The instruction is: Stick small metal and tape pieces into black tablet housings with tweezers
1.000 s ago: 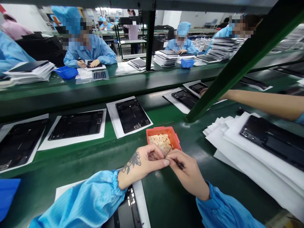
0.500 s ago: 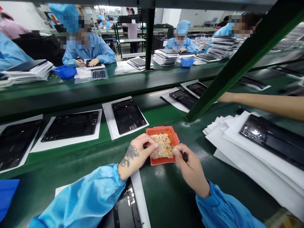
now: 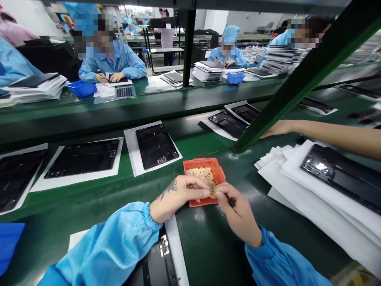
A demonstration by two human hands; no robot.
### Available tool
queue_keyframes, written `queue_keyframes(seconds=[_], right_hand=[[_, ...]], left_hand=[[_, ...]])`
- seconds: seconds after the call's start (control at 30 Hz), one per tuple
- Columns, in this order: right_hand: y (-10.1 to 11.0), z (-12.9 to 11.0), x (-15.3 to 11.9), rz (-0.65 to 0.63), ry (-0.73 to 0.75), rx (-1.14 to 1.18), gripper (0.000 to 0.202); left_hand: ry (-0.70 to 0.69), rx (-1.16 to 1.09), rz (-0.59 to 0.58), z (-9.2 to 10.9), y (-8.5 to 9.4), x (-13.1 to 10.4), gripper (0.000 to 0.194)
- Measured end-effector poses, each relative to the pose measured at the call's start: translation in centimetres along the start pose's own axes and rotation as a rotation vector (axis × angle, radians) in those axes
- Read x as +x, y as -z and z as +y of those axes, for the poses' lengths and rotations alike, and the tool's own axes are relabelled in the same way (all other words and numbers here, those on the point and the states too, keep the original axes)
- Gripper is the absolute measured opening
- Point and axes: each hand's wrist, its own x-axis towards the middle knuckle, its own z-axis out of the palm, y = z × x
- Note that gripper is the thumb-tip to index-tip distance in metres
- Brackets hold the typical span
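One tiny yellowish piece (image 3: 212,194), pretty blurry, right at the fingertips of both hands, just above the near right part of a red tray (image 3: 220,174). Left hand (image 3: 178,195) with thumb and forefinger almost together at it; right hand (image 3: 239,212) curled around a dark-handled tool (image 3: 231,201). Can't tell which hand actually has hold of the piece, tbh. Loads of flat cream bits (image 3: 199,174) in the tray, partly covered by the left hand. Near left, a black panel (image 3: 157,256) on a white sheet (image 3: 177,250), half blocked by a blue sleeve (image 3: 119,234). Farther left, three more panels (image 3: 156,146) in a row. Off right, a messy paper stack (image 3: 297,178) with another panel (image 3: 348,174) on top. Far right, a slanted green post (image 3: 285,87) partly hiding a co-worker's hand (image 3: 279,128).
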Motion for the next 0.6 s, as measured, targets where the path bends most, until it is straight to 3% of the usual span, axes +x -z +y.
queue_keyframes(seconds=[0.1, 0.2, 0.4, 0.6], right_hand=[[-0.06, -0.01, -0.01, 0.095, -0.006, -0.057, 0.015], [-0.15, -0.08, -0.08, 0.212, 0.009, -0.149, 0.009], [-0.43, 0.27, -0.51, 0.169, 0.203, -0.22, 0.016], [-0.35, 0.68, -0.49, 0.141, 0.268, -0.218, 0.017]], left_hand=[[0.002, -0.02, 0.048, -0.02, -0.23, -0.2, 0.015], [-0.106, 0.101, 0.154, -0.15, -0.43, -0.12, 0.012], [-0.284, 0.37, 0.213, -0.27, -0.86, -0.23, 0.012], [-0.37, 0.514, 0.214, -0.25, -1.02, -0.41, 0.013]])
